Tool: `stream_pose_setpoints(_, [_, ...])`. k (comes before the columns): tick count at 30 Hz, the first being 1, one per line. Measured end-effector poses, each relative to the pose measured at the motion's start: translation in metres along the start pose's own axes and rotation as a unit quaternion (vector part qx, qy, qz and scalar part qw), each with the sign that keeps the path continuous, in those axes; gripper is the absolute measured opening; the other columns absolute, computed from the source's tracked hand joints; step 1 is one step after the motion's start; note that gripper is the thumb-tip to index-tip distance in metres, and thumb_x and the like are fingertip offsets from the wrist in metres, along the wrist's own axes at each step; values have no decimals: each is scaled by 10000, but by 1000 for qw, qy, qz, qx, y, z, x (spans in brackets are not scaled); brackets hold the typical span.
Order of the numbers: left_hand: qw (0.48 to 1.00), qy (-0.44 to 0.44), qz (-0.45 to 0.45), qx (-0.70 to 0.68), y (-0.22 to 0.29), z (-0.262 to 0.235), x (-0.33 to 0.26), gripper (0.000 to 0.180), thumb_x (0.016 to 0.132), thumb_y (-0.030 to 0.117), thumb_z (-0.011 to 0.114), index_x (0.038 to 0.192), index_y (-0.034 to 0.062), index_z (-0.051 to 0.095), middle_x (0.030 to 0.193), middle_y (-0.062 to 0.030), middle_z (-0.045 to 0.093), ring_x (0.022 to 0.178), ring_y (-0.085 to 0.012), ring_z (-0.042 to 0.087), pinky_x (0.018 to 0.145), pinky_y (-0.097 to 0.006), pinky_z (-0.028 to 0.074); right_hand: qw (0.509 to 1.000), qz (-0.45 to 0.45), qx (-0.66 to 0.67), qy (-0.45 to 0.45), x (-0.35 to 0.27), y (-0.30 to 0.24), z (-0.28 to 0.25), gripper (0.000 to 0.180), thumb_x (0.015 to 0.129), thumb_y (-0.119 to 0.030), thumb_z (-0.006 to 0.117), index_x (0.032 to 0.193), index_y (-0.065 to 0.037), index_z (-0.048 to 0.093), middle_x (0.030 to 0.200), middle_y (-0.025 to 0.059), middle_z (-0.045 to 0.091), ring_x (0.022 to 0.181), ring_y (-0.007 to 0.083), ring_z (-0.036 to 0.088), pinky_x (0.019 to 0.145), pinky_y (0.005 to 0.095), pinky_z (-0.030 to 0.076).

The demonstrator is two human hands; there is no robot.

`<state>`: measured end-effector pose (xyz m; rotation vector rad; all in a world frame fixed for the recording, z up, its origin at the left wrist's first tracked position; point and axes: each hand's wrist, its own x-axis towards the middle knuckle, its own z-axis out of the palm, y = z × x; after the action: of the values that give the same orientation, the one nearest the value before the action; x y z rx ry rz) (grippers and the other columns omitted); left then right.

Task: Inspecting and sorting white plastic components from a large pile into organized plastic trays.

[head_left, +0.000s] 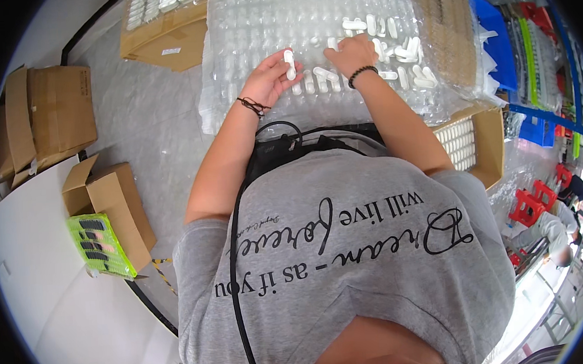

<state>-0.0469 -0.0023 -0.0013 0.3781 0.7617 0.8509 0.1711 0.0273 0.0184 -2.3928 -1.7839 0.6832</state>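
My left hand (267, 82) is turned palm up at the near left of a clear plastic blister tray (249, 28). A white oblong plastic piece (290, 64) stands upright between its thumb and fingers. Over the middle of the tray, my right hand (354, 55) is bent down, its fingertips closed at another white oblong piece (332, 43). Part of that grip is hidden by the hand. More white pieces (410, 49) lie loose on the right of the tray, some overlapping. Several stand in the near pockets between my hands, by a white piece (325, 74) lying across others.
Cardboard boxes (166, 46) flank the tray, and an open carton (486, 147) holding white pieces stands near my right arm. At left are further cartons (63, 106) and a green tray (100, 244) with dark pieces. Blue bins (493, 39), red stools (533, 204) and other people are at right.
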Motion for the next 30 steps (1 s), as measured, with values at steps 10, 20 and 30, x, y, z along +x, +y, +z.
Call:
stream_pose_setpoints(10, [998, -36, -16, 46, -7, -4, 8, 253, 937, 90, 569, 1183, 38, 535, 1110, -76, 622, 990, -168, 608, 894, -338, 520, 727, 17, 626, -281, -28, 2, 0, 303, 896, -123, 561, 1183, -41, 507, 976, 72, 637, 809, 135, 598, 706, 267, 491])
stream_pose_setpoints(20, [999, -43, 10, -4, -12, -14, 9, 139, 913, 67, 599, 1040, 48, 545, 1030, -55, 593, 951, -161, 605, 929, -368, 521, 864, -192, 453, -111, -53, -19, 30, 336, 921, -150, 565, 1250, -100, 519, 888, 76, 658, 724, 122, 618, 644, 265, 513])
stream_pose_setpoints(30, [992, -53, 60, 99, -13, -3, 4, 228, 928, 58, 574, 1154, 63, 539, 1041, -51, 612, 933, -150, 608, 871, -332, 533, 706, -18, 675, -214, -57, -19, 23, 282, 892, -76, 582, 1158, -35, 498, 879, 93, 651, 688, 145, 630, 597, 265, 498])
